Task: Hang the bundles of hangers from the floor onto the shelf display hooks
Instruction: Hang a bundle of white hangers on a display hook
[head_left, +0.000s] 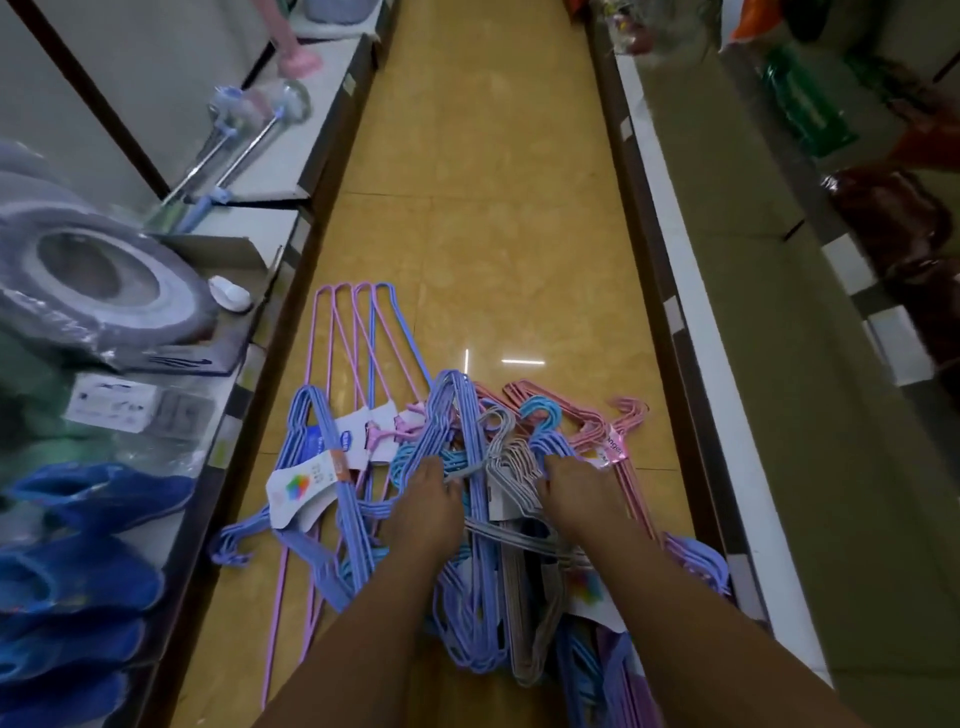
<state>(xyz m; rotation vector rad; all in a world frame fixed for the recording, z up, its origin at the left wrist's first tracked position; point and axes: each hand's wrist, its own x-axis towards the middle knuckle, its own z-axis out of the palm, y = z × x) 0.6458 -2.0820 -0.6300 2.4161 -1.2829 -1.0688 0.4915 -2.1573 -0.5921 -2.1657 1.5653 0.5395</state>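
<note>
Both forearms were bare, with no sleeves in view; the left hand (428, 506) and right hand (579, 493) wore no gloves or rings.

- I note dim, even overhead light, with two bright glare streaks on the yellow floor (498, 218).
- Shelf edges bend and blur outward.

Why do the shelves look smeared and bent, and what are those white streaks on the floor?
Head view: the wide lens bows the shelf edges; the outer goods are motion-blurred, while the hanger bundles and both hands stay fairly sharp; the streaks are ceiling light glare on glossy floor tile.
</note>
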